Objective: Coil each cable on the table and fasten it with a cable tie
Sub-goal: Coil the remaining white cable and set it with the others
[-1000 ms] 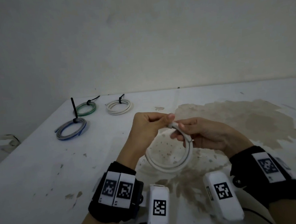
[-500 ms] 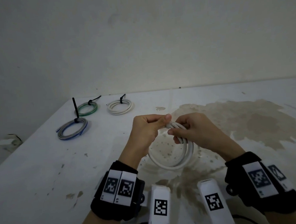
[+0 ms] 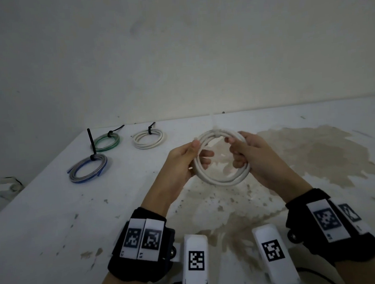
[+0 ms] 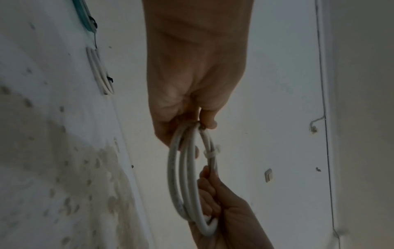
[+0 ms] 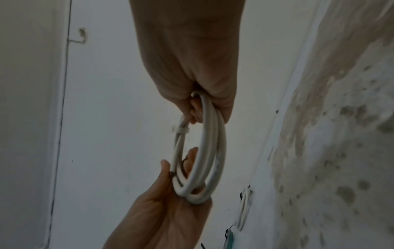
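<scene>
Held coil: a white cable coil (image 3: 221, 159) of several turns is held in the air above the table (image 3: 44, 216), near the middle, between both hands.
Left hand: the left hand (image 3: 183, 161) grips the left side of the white cable coil, thumb on top and fingers curled through the ring.
Right hand: the right hand (image 3: 252, 157) grips the right side of the same coil, fingers curled round the turns.
Cable tie: a white cable tie (image 4: 211, 153) wraps the turns at the far side of the coil, between the two grips; its tail (image 3: 213, 120) stands up toward the far wall.
Finished coils: three tied coils lie at the far left of the table, well apart from the hands: a grey-blue coil (image 3: 88, 171) nearest the left edge, a green coil (image 3: 107, 142) behind it, and a white tied coil (image 3: 148, 139) to the right of the green one. Each carries a black tie.
Edges: the left table edge runs diagonally just beside the grey-blue coil; the far edge meets the wall (image 3: 177, 54) just behind the green and white coils.
Open room: bare surface lies near left, between the finished coils and the left wrist.
Surface: a brown stain (image 3: 314, 156) spreads under and to the right of the hands.
</scene>
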